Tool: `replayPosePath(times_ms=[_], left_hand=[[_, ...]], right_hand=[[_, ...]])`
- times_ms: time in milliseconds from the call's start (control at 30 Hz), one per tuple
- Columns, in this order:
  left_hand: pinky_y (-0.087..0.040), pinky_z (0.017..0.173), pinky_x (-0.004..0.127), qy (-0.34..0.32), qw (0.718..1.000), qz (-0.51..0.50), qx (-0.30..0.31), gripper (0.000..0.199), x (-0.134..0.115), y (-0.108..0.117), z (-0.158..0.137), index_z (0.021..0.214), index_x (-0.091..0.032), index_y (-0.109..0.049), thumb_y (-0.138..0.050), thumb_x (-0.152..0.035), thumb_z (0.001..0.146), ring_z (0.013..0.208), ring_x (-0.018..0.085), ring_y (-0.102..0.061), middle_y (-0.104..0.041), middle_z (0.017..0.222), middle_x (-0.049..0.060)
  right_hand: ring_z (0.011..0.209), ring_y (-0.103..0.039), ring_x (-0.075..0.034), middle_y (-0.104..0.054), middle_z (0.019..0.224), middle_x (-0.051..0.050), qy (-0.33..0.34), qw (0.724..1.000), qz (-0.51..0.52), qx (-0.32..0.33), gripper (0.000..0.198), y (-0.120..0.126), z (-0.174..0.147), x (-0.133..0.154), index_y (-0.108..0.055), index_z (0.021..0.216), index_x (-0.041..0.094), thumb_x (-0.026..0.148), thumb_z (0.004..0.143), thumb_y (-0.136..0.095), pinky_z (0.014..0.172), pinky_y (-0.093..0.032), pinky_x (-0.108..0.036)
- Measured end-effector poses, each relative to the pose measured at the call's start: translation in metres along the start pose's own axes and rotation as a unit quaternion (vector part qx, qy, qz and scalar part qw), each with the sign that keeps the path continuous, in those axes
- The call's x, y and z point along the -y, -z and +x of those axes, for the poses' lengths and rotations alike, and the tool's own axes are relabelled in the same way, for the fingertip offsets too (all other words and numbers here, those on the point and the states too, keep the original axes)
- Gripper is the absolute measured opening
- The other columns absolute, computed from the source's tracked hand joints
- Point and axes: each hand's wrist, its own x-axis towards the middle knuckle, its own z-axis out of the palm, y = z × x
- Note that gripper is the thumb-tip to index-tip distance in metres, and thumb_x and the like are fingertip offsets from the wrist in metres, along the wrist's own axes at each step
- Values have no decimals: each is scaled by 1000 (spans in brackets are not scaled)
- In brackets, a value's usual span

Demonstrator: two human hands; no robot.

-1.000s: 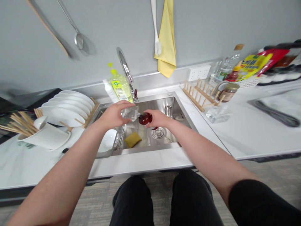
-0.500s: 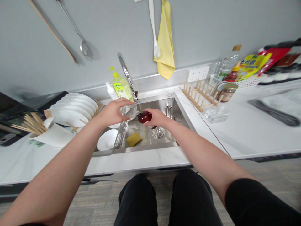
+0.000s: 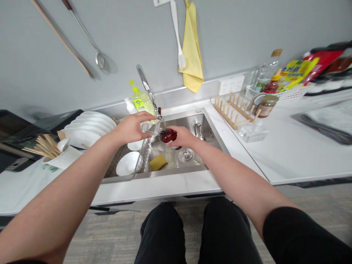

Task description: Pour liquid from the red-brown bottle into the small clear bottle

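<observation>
Presently I log, by remote feed: L hand (image 3: 132,128) pinching clear container (image 3: 151,129); R hand (image 3: 184,138) wrapped round dark-red bottle (image 3: 168,135), tipped, neck twd container, contact unclear; both items over sink (image 3: 188,121), w/ yellow sponge (image 3: 158,162) L of drain (image 3: 186,154) in same

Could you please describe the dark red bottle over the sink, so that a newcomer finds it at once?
Find the steel sink. Over it, the right hand grips the bottle, whose neck points toward a clear container in the left hand. Its dark red colour sets it apart from that container and the yellow sponge.
</observation>
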Motion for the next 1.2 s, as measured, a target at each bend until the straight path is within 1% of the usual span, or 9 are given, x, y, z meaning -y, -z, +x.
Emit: replayPosePath(times_ms=[100,300,433,600,767,1067,1200], left_hand=[[-56,123,50,-4,1000,14,22,73,-4,7,4,153,-26,-76,-86,-53,87,134,36,-74,-76,147,13],[-55,123,49,-3,997,48,59,72,-18,24,14,153,-28,-76,-82,-57,88,136,35,-73,-76,148,12],[-54,125,48,-7,995,63,76,71,-28,30,17,154,-27,-75,-80,-56,89,137,35,-72,-75,152,11],[-53,125,49,-4,993,80,81,73,-28,34,15,156,-28,-74,-80,-57,89,140,36,-71,-73,155,11],[-55,124,50,-8,993,82,85,75,-26,37,16,157,-28,-74,-82,-57,88,139,38,-72,-73,155,12],[-55,122,51,-14,990,96,104,75,-36,45,31,155,-32,-76,-84,-49,82,139,39,-72,-75,153,9],[-53,124,50,-12,985,123,119,75,-42,47,38,155,-33,-76,-82,-45,81,141,38,-71,-75,155,8]], right_hand=[[110,-84,-34,-89,122,-4,8,1000,-7,-2,74,-1,1,0,-81,138,28,31,68,-106,103,-67,-49],[122,-82,-36,-87,129,-5,22,1000,-12,-15,80,-3,1,3,-79,142,29,35,68,-108,111,-64,-52],[123,-82,-36,-87,129,-6,36,999,-8,-21,82,-3,0,3,-78,144,27,36,68,-107,111,-63,-51],[120,-83,-35,-87,128,-7,50,998,-13,-30,83,-3,-1,5,-77,144,26,37,67,-108,109,-63,-49],[120,-83,-34,-87,128,-5,38,999,-13,-33,82,-3,-2,8,-77,143,29,37,68,-108,109,-63,-49],[125,-81,-35,-86,133,-5,42,998,7,-37,82,-1,-3,11,-76,145,31,39,69,-107,114,-62,-52],[128,-81,-35,-86,133,-4,29,999,11,-42,83,0,-4,13,-76,145,32,36,68,-108,117,-61,-53]])
